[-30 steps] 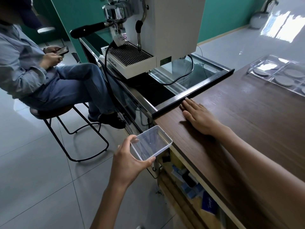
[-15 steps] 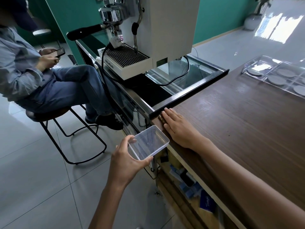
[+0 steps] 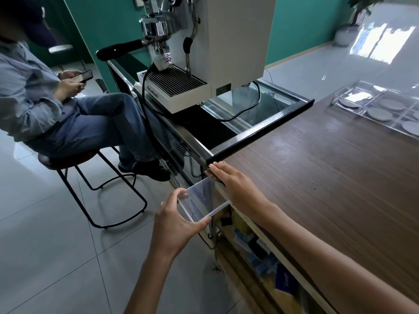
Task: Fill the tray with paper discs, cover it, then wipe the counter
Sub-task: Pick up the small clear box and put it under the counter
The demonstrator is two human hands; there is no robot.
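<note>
A: What is held in the left hand point(image 3: 174, 225)?
B: A clear plastic container point(image 3: 201, 201), shallow, rectangular, is pinched by its near corner between thumb and fingers, just below the worktop point(image 3: 317, 177) edge. Its contents cannot be told.

A: And the right hand point(image 3: 233, 185)?
B: It is laid flat, fingers straight and pressed together, nothing gripped, on the worktop corner just above and beyond the left grip, fingertips at the edge.

A: Where is the tray point(image 3: 376, 105) seen?
B: Well apart, far right of both grips, on the wood-grain worktop. Clear, divided into compartments; grey paper discs point(image 3: 379, 114) are seen lying flat in several.

A: Anything else?
B: An espresso machine point(image 3: 217, 48) beyond the hands; a seated person point(image 3: 56, 105) to the left.
</note>
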